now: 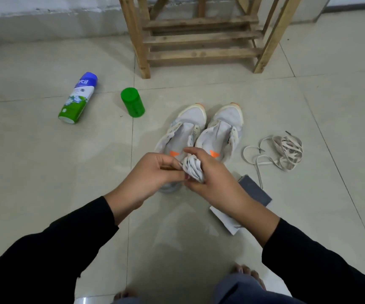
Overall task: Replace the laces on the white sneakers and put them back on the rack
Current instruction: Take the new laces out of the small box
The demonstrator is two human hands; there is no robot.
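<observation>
- The right hand is curled round a bundle of new laces, held just above the heels of the white sneakers; the left hand pinches the bundle's side, probably on a loose end, though the fingers hide it
- To do this well, I would find one tip and draw it out slowly while the right hand cages the coil loosely, so the loops pay off without knotting
- The sneakers stand side by side on the floor, toes toward the wooden rack, with no lace threaded
- The old laces and packaging card crowd the right, so lay the new lace out leftward
- The spray can and green cap lie well apart from the shoes
</observation>
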